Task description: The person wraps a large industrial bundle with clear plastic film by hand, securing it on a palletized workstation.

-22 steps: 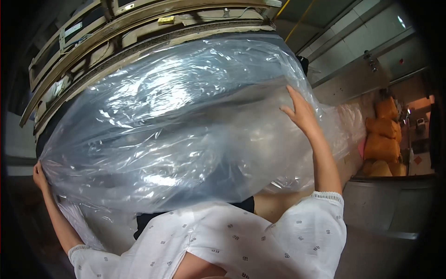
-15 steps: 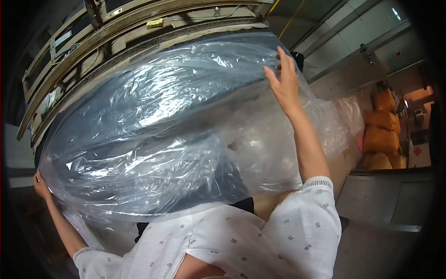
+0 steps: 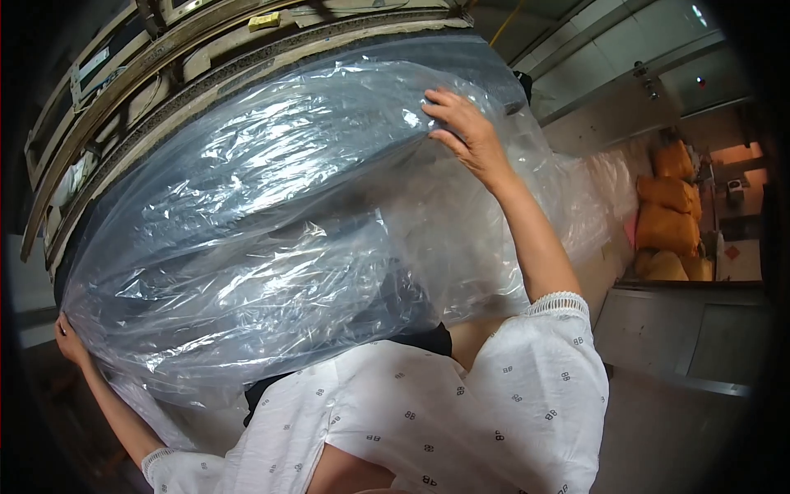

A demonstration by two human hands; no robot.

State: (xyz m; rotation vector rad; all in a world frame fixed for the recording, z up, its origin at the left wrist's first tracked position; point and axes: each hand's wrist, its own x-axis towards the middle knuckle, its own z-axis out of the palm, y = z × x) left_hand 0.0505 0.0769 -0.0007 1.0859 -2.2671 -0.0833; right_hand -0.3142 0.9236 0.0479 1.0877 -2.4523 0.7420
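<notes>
At the far left the left hand [image 3: 70, 342] grips the lower left edge of a big clear plastic bag [image 3: 247, 247], fingers curled into the film. The bag spreads across the middle of the view, crinkled and shiny, wrapped over a dark bulky thing inside it that cannot be made out; it sits in front of the person's chest, raised against a curved metal frame [image 3: 123, 74] behind it. Further right the right hand [image 3: 465, 132] lies on the bag's upper right part, fingers bent and pinching the film. Beyond it, well apart at the right edge, yellow sacks [image 3: 671, 218] are stacked above a grey counter [image 3: 699, 329].
</notes>
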